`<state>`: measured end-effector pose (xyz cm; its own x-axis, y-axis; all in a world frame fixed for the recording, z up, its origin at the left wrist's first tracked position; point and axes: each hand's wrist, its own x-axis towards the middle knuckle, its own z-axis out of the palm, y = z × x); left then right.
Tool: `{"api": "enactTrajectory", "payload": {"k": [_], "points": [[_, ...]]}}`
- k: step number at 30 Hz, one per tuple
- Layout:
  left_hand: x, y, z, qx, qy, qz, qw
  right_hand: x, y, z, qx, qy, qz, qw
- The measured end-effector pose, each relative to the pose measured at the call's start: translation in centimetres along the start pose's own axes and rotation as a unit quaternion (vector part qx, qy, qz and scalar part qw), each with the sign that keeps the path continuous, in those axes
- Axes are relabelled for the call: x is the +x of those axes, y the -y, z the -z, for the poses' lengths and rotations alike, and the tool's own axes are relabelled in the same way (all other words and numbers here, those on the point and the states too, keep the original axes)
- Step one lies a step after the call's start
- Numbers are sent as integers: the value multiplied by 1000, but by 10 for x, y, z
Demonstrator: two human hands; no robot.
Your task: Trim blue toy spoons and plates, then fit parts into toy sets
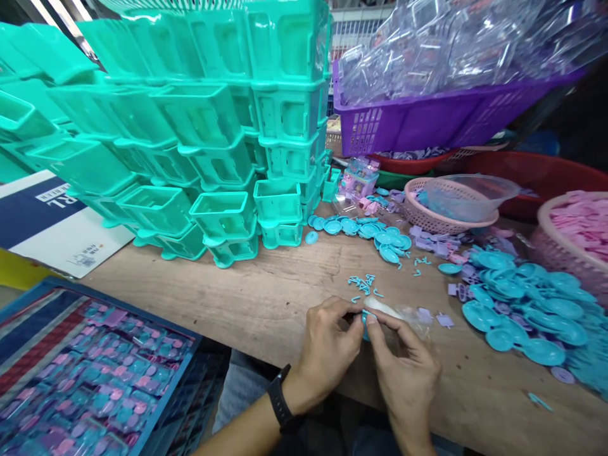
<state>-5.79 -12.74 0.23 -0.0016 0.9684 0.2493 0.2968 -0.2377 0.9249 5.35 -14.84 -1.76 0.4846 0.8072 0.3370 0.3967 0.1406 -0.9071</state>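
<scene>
Watching remotely, I have a small blue piece (365,324) pinched between the fingertips of both hands, left hand (330,345) and right hand (408,364), near the front edge of the bench (190,278). The fingers cover most of it, so I can't tell its shape. With so little to grip, I judge that uneven pressure could make it pop out and drop off the near edge. Just beyond the fingertips lie loose blue hooks (363,285); a careless forward sweep could scatter them. Right of the right hand, blue dishes (522,310) are heaped loosely, so an elbow or sleeve might set some sliding. Farther left, beyond the left hand, stacked green bins (228,215) could topple if bumped.
</scene>
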Motion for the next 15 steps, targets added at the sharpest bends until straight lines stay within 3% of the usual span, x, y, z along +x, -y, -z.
{"api": "enactTrajectory", "payload": {"k": [2, 6, 10, 15], "points": [[-2, 3, -1, 30, -1, -43, 999, 1, 2, 0, -17, -2, 24, 1000], [-4, 12, -2, 124, 3, -194, 973, 4, 4, 0, -43, 2, 22, 999], [2, 18, -2, 165, 31, -268, 949, 7, 2, -2, 27, 35, -68, 997], [6, 27, -2, 214, 52, -319, 922, 17, -2, -7, 121, 95, -171, 973]]}}
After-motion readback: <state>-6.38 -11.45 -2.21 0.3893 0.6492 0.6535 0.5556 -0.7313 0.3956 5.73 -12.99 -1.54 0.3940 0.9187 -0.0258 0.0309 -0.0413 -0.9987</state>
